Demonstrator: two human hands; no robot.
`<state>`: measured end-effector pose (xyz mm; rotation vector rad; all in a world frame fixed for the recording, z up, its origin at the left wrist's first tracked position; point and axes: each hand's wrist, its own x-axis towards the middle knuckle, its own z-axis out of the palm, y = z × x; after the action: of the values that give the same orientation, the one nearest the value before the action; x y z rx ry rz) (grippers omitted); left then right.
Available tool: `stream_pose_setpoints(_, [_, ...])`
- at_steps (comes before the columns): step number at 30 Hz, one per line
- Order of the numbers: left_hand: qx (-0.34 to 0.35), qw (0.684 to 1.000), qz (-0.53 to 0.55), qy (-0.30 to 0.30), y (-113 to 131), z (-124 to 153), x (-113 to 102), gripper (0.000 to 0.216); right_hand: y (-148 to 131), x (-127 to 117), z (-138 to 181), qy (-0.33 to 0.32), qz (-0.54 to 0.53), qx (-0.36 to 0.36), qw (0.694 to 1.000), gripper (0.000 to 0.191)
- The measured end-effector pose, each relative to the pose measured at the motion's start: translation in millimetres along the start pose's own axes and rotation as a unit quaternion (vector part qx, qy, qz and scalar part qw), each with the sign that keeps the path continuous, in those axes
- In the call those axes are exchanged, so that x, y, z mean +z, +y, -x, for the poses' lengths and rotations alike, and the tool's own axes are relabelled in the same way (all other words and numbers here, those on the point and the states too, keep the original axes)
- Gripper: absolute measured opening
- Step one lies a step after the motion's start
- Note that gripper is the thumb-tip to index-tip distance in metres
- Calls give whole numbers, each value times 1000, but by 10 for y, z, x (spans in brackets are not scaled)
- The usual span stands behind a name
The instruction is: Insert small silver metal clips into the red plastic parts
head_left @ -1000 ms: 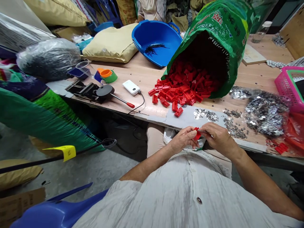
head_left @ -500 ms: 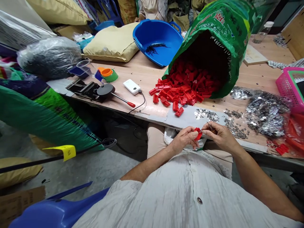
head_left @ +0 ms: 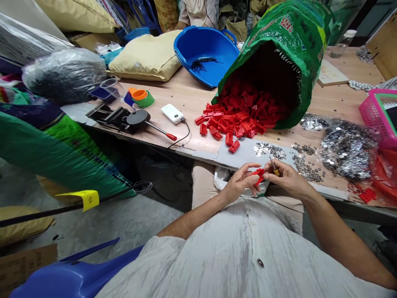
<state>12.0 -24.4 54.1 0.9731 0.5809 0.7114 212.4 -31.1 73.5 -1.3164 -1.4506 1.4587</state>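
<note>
Between the thumb and fingers of my left hand (head_left: 240,182) is a small red plastic part (head_left: 258,175), held over my lap at the table's front edge. My right hand (head_left: 287,179) is closed around a small screwdriver (head_left: 275,169) with a yellowish handle, its thin shaft pointing up and away. The right thumb and fingertip come up against the red part's right side. Just beyond the hands, small shiny metal pieces (head_left: 269,150) lie scattered on a grey sheet (head_left: 238,150). A heap of similar red parts (head_left: 242,118) spills from a green sack (head_left: 305,62).
A plastic bag of metal pieces (head_left: 347,149) and a pink basket (head_left: 378,114) stand to the right. A blue basin (head_left: 186,49), a white power bank (head_left: 172,113) and a black lever tool (head_left: 124,118) are to the left. Another person (head_left: 198,14) is across the table.
The red part has been turned in my left fingers and lies flatter. The screwdriver has tipped more upright in my right hand, showing its yellowish handle.
</note>
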Motion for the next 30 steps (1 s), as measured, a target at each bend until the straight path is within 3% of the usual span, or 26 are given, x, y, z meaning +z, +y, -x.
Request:
stream_pose_setpoints(5, [31, 998, -49, -3, -32, 20, 23, 51, 102, 34, -6, 1, -18, 0, 1000, 30])
stream_pose_setpoints(9, [17, 998, -64, -14, -80, -17, 13, 57, 211, 33, 4, -16, -45, 8, 999, 30])
stream_pose_setpoints(11, [15, 992, -124, -15, -84, -45, -19, 59, 253, 23, 12, -16, -64, 23, 998, 32])
stream_pose_setpoints(13, [56, 969, -239, 1, -77, -71, -62, 57, 278, 16, 19, -7, -85, 37, 996, 35])
stream_pose_setpoints(16, [189, 897, -395, 56, -75, -101, -112, 52, 289, 18, 25, 6, -114, 54, 992, 37])
stream_pose_setpoints(19, [306, 829, -459, 94, -92, -119, -120, 48, 286, 31, 26, 5, -124, 64, 990, 37])
stream_pose_setpoints(21, [348, 800, -480, 95, -99, -123, -111, 41, 287, 40, 26, -2, -129, 62, 990, 37])
stream_pose_setpoints(24, [357, 785, -498, 90, -98, -118, -97, 36, 299, 49, 24, -6, -126, 55, 990, 38])
stream_pose_setpoints(30, [326, 795, -505, 77, -140, -101, -89, 30, 355, 91, 6, 37, -50, 20, 998, 36])
